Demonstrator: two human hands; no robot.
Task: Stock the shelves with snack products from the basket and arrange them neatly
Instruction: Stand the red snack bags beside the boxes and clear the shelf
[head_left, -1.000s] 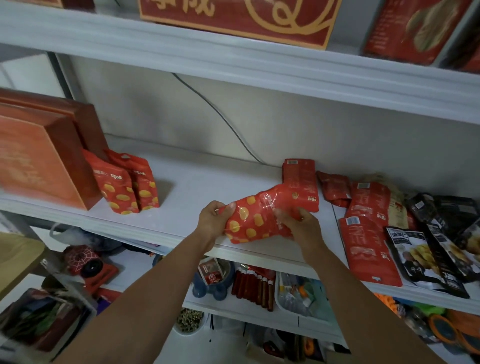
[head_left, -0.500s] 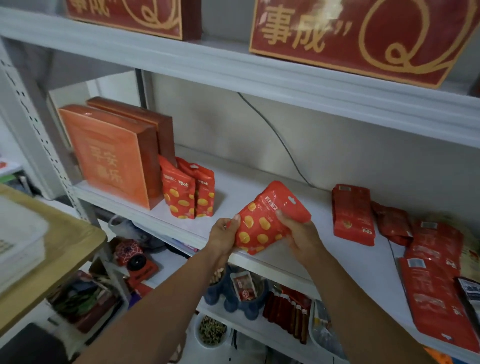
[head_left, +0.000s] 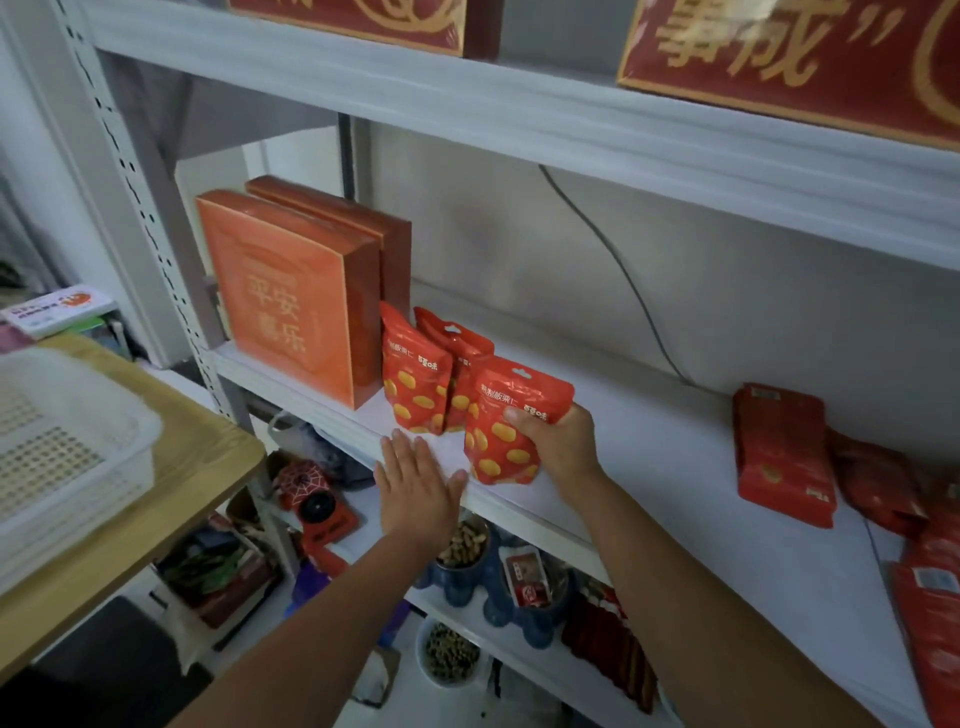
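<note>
My right hand (head_left: 558, 444) grips a red snack pouch with yellow spots (head_left: 506, 415) and holds it upright on the white middle shelf (head_left: 649, 467), just right of two matching pouches (head_left: 415, 382) that stand against the orange boxes. My left hand (head_left: 415, 486) is flat with straight fingers at the shelf's front edge, below the standing pouches, and holds nothing. Red flat packs (head_left: 782, 454) lie on the shelf further right.
Two tall orange gift boxes (head_left: 291, 296) stand at the shelf's left end. A white plastic basket (head_left: 67, 441) sits on a wooden table (head_left: 171, 514) at left. Red boxes (head_left: 795, 62) fill the top shelf. Bowls and goods (head_left: 467, 556) crowd the lower shelf.
The pouch, held in both hands before, has moved left and now stands beside the two pouches. My left hand has let go of it and flattened at the shelf edge.
</note>
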